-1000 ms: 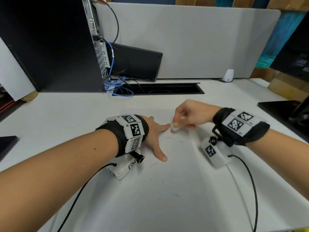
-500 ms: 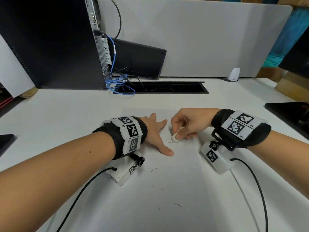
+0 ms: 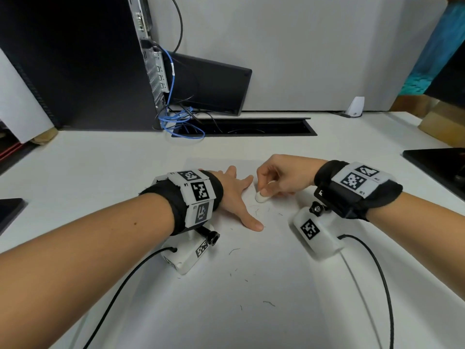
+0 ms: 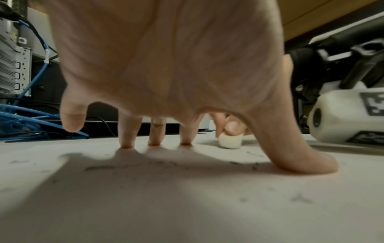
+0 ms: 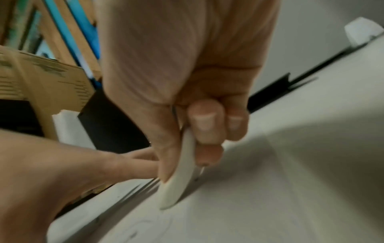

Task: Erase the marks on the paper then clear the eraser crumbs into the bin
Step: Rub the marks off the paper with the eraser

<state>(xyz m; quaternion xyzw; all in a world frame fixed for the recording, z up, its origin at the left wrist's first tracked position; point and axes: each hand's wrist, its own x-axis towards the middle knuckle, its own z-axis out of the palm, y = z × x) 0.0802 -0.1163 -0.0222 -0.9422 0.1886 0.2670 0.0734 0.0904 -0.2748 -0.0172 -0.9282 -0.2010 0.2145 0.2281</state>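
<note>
A white sheet of paper [image 3: 251, 285] lies on the desk in front of me. My left hand [image 3: 236, 197] lies spread on its upper part, fingertips [image 4: 126, 144] and thumb pressing it down. My right hand [image 3: 279, 177] pinches a small white eraser [image 3: 261, 197] between thumb and fingers, its lower end touching the paper just right of the left index finger. In the right wrist view the eraser [image 5: 178, 182] meets the sheet over faint pencil lines [image 5: 149, 225]. Thin dark eraser crumbs [image 3: 234, 250] are scattered over the paper, also seen as crumbs [image 4: 253, 166] near my left thumb. No bin is in view.
A black computer tower [image 3: 83, 61] with blue cables [image 3: 178, 119] stands at the back left. A cable slot [image 3: 251, 127] runs along the desk's rear, before a grey partition [image 3: 302, 51]. Dark flat objects lie at the right edge [image 3: 437, 165] and left edge [image 3: 7, 210].
My right hand has drawn the eraser down and towards me across the paper, close to the left index finger. More crumbs lie near the left thumb. The left hand stays pressed on the sheet.
</note>
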